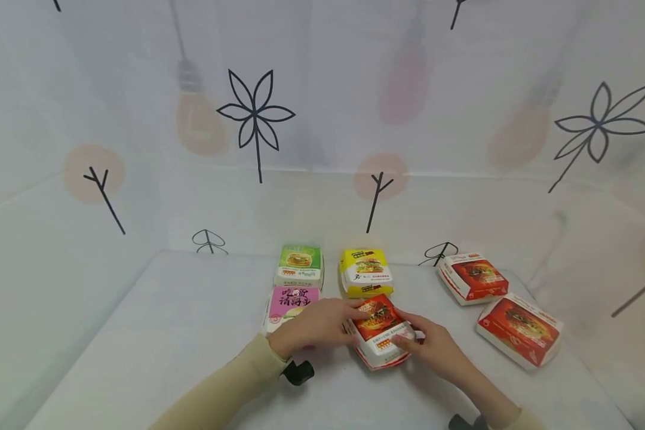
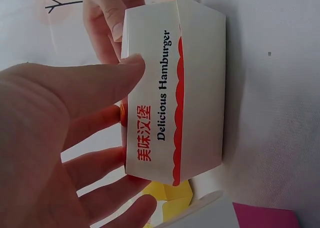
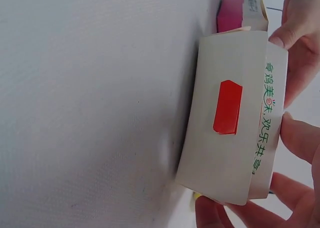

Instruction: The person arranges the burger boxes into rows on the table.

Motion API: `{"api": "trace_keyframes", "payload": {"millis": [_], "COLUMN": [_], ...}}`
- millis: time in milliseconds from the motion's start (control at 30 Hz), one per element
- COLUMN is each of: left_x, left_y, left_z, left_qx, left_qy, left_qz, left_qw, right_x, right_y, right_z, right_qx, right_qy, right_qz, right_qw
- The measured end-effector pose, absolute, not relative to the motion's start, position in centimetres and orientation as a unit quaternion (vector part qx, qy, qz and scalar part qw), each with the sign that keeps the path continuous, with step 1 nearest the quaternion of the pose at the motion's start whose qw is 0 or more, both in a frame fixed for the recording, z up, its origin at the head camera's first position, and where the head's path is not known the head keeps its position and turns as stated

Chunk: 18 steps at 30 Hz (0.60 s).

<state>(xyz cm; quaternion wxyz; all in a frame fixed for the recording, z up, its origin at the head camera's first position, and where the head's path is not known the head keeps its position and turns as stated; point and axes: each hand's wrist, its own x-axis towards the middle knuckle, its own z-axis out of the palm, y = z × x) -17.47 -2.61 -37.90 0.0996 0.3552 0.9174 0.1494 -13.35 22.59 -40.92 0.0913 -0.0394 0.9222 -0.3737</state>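
Left hand (image 1: pixel 322 322) grips the red box (image 1: pixel 378 316) from 9 o'clock, fingers parted and slightly bent, thumb on the lettered side; right hand (image 1: pixel 434 345) holds it from 3 o'clock, thumb at the lid's edge, fingers bent round the side. Whether that box touches the bench (image 1: pixel 193 316), I cannot tell. From it, the yellow box (image 1: pixel 366 275) is just beyond at 12 o'clock, the purple box (image 1: pixel 290 298) between 9 and 10, the green box (image 1: pixel 299 266) at 10, the farther carton (image 1: pixel 473 278) at 2, the nearer carton (image 1: pixel 519 329) at 3.
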Motion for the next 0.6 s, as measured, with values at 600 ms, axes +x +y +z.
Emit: {"api": "trace_keyframes", "payload": {"millis": [600], "left_x": [-17.6], "left_y": [-2.7], "left_z": [-38.3], "left_qx": [0.374], "left_qy": [0.910], "left_qz": [0.147], "left_qw": [0.097], "right_x": [-11.8], "right_y": [22.6], "right_z": [-41.0], "right_qx": [-0.083], "right_qy": [0.922], "right_qz": [-0.371], "right_qw": [0.071]}}
